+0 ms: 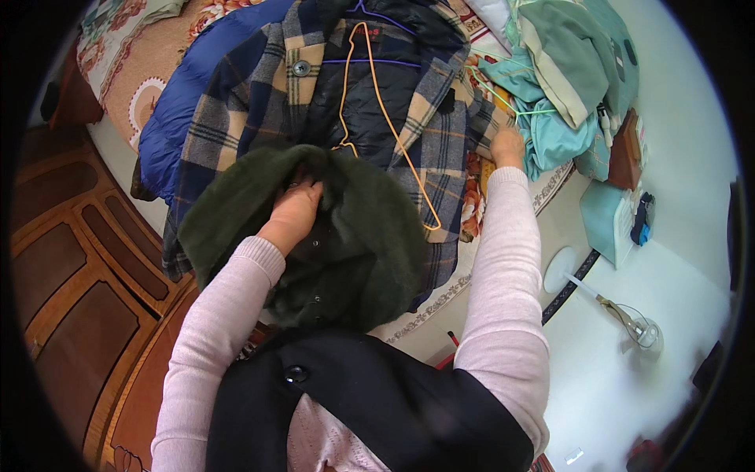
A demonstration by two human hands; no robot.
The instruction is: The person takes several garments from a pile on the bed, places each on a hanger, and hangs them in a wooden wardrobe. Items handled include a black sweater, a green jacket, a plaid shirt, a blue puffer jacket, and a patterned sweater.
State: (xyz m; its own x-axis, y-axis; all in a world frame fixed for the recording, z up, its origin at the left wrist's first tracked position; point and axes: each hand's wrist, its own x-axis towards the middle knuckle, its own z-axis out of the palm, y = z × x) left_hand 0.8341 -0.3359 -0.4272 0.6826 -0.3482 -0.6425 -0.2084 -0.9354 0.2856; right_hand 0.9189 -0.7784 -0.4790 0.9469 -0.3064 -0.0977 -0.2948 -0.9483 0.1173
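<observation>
A dark green coat (pixel 370 228) with small round snaps hangs bunched in front of me. My left hand (pixel 296 206) is closed on its collar area, some fingers hidden in the folds. Farther right, my right hand (pixel 507 147) is closed at the corner of a light green wire hanger (pixel 535 112), beside the cuff of a plaid coat; its fingertips are partly hidden. That plaid coat (pixel 228 118) lies spread under the green one, with a purple hanger (pixel 370 62) inside its neck. An orange wire hanger (pixel 393 130) rests on its dark lining.
A blue puffer jacket (pixel 169 130) lies under the plaid coat at left. Teal and green clothes (pixel 566 79) are piled at right on the patterned bed cover (pixel 130 59). A wooden cabinet (pixel 86 275) stands left; a white fan (pixel 629 322) and pale blue bin (pixel 607 216) stand right.
</observation>
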